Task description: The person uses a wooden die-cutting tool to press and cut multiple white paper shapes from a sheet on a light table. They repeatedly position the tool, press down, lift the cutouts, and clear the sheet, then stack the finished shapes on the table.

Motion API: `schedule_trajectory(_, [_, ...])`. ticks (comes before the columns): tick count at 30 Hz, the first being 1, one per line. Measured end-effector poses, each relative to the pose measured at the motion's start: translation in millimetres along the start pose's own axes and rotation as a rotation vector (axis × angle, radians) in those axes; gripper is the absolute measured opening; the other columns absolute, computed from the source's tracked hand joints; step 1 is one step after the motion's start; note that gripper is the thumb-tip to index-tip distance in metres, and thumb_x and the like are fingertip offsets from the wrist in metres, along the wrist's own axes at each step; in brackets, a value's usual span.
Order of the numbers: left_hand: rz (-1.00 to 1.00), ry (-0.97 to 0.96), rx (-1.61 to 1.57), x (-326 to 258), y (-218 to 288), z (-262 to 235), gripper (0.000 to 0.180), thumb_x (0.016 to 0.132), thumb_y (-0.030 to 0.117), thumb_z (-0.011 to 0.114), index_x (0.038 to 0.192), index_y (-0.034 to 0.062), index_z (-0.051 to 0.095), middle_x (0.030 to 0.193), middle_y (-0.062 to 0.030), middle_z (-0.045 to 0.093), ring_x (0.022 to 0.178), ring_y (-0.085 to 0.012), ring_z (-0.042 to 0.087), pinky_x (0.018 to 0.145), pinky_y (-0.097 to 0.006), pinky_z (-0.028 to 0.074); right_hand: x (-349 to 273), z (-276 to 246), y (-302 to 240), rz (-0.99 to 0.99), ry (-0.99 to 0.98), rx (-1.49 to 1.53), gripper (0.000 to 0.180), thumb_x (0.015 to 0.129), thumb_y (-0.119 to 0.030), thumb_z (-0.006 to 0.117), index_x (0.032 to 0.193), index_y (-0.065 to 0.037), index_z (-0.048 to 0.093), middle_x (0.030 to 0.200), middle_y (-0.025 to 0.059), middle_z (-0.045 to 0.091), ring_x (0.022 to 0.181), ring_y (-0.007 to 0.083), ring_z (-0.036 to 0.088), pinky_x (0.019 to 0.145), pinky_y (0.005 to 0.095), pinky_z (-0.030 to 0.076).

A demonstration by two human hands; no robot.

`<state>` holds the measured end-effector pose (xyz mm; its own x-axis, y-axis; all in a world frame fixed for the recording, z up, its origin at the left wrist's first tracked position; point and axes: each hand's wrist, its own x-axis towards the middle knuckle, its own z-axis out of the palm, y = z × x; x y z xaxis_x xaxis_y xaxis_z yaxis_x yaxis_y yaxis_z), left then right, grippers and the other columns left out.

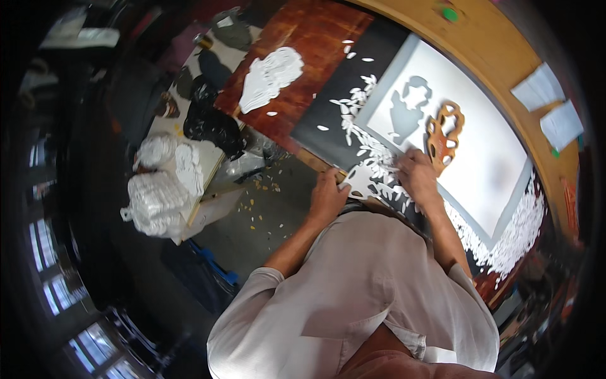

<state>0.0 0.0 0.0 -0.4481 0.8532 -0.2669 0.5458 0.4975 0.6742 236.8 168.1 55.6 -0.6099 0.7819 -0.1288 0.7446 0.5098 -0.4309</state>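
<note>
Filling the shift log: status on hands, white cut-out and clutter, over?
Left hand at edge of white cut-out. Right hand by white scraps, grip unclear. Scraps crowd cut-out's right side.

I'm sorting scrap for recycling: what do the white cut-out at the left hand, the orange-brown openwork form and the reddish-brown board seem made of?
White cut-out: perhaps foam or plastic sheet; matte, evenly white, flat.
Orange-brown openwork form: possibly rusty metal or wood; its mottled colour leaves this open.
Reddish-brown board: probably varnished wood; streaky, with a slight sheen.
</note>
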Motion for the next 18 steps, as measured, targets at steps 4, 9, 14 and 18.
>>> schedule_trajectory(4, [-0.121,-0.253,-0.548,-12.4,20.3,-39.0,0.04,0.099,0.025,0.073,0.131,0.0012,0.067,0.093,-0.0072,0.075,0.078,-0.0201,0.071,0.071,-0.037,0.058,16.9,-41.4,-11.0,0.13,-0.146,0.493,0.016,0.092,-0.009,0.082,0.103,-0.004,0.072,0.099,0.0092,0.076,0.09,0.0215,0.072,0.085,0.0342,0.056])
schedule_trajectory(9, [-0.013,-0.12,-0.958,3.3,37.9,-126.7,0.037,0.101,0.02,0.075,0.131,-0.0006,0.07,0.089,-0.0044,0.073,0.067,-0.0085,0.065,0.056,-0.025,0.052,101.5,-102.9,-61.8,-0.079,0.142,0.607,0.027,0.099,-0.018,0.078,0.12,-0.002,0.076,0.112,0.0043,0.077,0.095,0.0112,0.069,0.083,0.0289,0.055])
schedule_trajectory(14, [-0.012,0.15,-0.724,102.4,22.6,-237.6,0.049,0.102,0.025,0.076,0.137,-0.0052,0.062,0.097,-0.0073,0.071,0.071,-0.0118,0.066,0.059,-0.028,0.059,268.5,-117.2,-164.4,-0.302,0.12,0.687,0.051,0.096,-0.032,0.077,0.136,-0.001,0.07,0.125,0.0181,0.076,0.112,0.0277,0.073,0.1,0.0368,0.055])
schedule_trajectory(18, [-0.213,0.336,-0.334,152.0,-29.0,-246.1,0.087,0.097,0.057,0.073,0.151,-0.0059,0.047,0.12,-0.0117,0.065,0.09,-0.0232,0.069,0.063,-0.037,0.064,285.5,-79.7,-161.8,-0.239,0.342,0.477,0.075,0.094,-0.047,0.075,0.148,0.003,0.059,0.137,0.0305,0.068,0.125,0.0417,0.068,0.107,0.0431,0.053])
